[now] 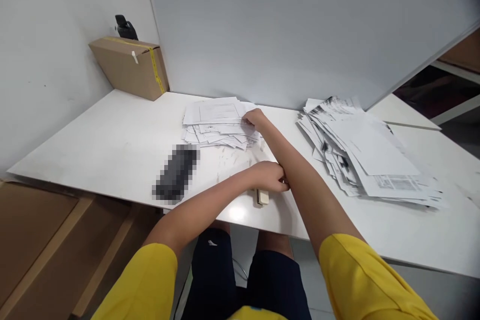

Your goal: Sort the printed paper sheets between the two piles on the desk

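Observation:
My right hand [255,118] reaches over to the right edge of a stack of printed papers [215,112] at the back of the white table. Its fingers are closed at the edge of the sheets, and the fingertips are partly hidden. Nearer to me, my left hand [270,177] lies beside my right forearm with its fingers curled. Whatever those fingers hold, if anything, does not show. Just below that hand, a small cream-coloured block with a dark edge [263,197] rests on the table, its far part covered by the hand.
A larger, untidy pile of papers [375,150] lies on the right of the table [123,135]. A blurred dark oblong object [176,172] is left of my left forearm. A cardboard box [129,67] stands in the back left corner, with a black object [126,28] behind it.

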Demonstrator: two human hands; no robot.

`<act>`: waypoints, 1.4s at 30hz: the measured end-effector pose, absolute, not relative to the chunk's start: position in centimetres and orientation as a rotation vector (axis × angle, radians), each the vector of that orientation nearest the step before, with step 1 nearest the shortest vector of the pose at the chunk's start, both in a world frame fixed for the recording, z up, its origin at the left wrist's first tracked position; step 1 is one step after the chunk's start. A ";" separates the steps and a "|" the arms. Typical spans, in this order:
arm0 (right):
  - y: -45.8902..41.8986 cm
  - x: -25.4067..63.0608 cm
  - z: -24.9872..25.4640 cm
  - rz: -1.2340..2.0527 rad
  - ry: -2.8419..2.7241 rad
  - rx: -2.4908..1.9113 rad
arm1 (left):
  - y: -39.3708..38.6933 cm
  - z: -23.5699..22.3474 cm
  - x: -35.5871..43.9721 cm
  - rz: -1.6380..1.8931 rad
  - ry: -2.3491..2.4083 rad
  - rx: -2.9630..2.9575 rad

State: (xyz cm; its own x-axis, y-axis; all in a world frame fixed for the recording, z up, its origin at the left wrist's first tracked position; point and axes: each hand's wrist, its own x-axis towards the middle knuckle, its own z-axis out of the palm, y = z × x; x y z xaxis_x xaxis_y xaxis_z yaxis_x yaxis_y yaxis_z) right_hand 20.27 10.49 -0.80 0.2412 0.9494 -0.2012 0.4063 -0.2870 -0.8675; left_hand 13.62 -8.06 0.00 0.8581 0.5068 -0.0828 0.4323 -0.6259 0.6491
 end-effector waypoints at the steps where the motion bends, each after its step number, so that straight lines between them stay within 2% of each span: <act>1: 10.3 20.2 -0.9 0.998 -1.241 -1.825 | -8.1 0.0 13.6 0.134 0.670 2.359; 9: 9.6 19.4 -0.3 0.885 -1.392 -1.940 | -8.1 0.1 13.3 0.168 0.707 2.319; 17: 9.2 20.9 -1.5 0.899 -1.117 -1.763 | -7.6 -1.4 13.5 0.220 0.549 2.465; 23: 6.2 25.5 -2.1 1.011 -0.780 -1.502 | -7.1 -1.4 12.9 0.472 0.332 2.539; 28: 1.3 30.3 -3.5 1.059 -0.691 -1.209 | -5.5 -1.2 11.7 0.971 0.906 2.436; 32: -1.5 32.7 -3.9 1.055 -0.816 -1.141 | -2.7 -1.7 10.6 1.373 1.536 2.047; 34: -2.0 33.4 -3.8 1.066 -0.852 -1.153 | -1.3 -2.1 10.0 1.268 1.642 1.914; 38: -1.7 34.3 -3.8 1.113 -0.900 -1.188 | 0.1 -2.8 9.4 0.914 1.546 2.121; 42: -0.9 35.1 -4.3 1.090 -0.950 -1.213 | 0.3 -3.3 9.4 0.936 1.538 2.198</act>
State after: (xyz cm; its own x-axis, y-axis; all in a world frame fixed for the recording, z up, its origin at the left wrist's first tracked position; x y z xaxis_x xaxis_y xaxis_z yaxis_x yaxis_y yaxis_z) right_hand 35.05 -0.94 -4.28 0.2309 0.9729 -0.0084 -0.1246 0.0209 -0.9920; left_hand 9.41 0.28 -3.26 0.2151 0.9162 0.3380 0.7215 -0.3824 0.5773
